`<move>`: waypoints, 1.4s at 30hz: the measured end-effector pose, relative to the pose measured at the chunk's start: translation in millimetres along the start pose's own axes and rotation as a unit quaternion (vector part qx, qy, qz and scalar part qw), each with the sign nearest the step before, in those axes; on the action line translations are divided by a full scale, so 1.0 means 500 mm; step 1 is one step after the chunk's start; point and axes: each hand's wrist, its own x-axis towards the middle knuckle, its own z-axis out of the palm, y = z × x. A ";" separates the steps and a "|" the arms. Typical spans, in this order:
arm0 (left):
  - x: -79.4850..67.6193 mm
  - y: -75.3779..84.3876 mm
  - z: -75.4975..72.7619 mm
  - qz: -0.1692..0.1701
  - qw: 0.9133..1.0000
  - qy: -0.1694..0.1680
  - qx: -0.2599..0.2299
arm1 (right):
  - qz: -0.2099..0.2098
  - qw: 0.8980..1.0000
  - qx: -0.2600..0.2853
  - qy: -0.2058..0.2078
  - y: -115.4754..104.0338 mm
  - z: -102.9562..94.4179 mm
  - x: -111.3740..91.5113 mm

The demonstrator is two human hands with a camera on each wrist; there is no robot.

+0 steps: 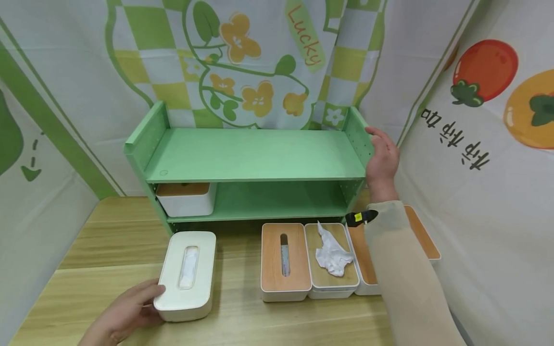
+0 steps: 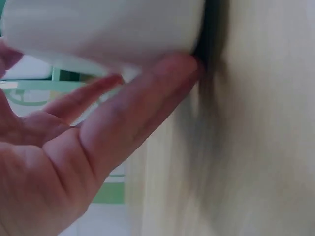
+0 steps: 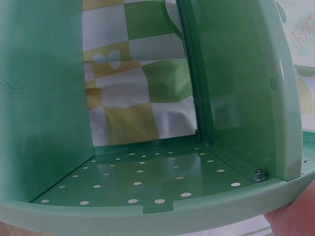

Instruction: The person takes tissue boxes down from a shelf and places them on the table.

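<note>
My left hand [image 1: 132,307] is at the left front corner of a cream tissue box [image 1: 173,283]; tissue shows in the slot of its lid. In the left wrist view, the fingers [image 2: 142,103] are fairly straight, and one presses at the box's [image 2: 108,34] lower edge, close over the table. At the upper right of a green two-tier shelf [image 1: 255,154], my right hand [image 1: 382,166] holds the right side panel, its fingertips at the top edge. Only a bit of this hand [image 3: 295,216] shows beside the shelf's rim [image 3: 98,216] in the right wrist view.
A wood-lidded white box [image 1: 190,202] sits on the lower tier, far left. On the wooden table [image 1: 108,259], a brown-lidded box [image 1: 271,259] stands against one topped by crumpled tissue [image 1: 333,254]. More brown-lidded boxes [image 1: 421,230] are partly hidden by my right sleeve.
</note>
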 end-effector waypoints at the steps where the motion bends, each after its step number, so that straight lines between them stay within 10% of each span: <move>1: -0.001 0.004 0.001 -0.004 1.000 0.012 0.004 | 0.000 1.000 0.001 -0.001 0.000 0.000 0.000; 6: -0.003 0.018 0.002 -0.021 0.998 0.054 0.014 | -0.005 1.000 0.003 0.002 -0.002 0.001 0.000; 42: 0.097 0.052 0.145 0.034 0.998 0.044 -0.018 | 0.007 1.000 0.003 -0.003 0.000 0.002 0.001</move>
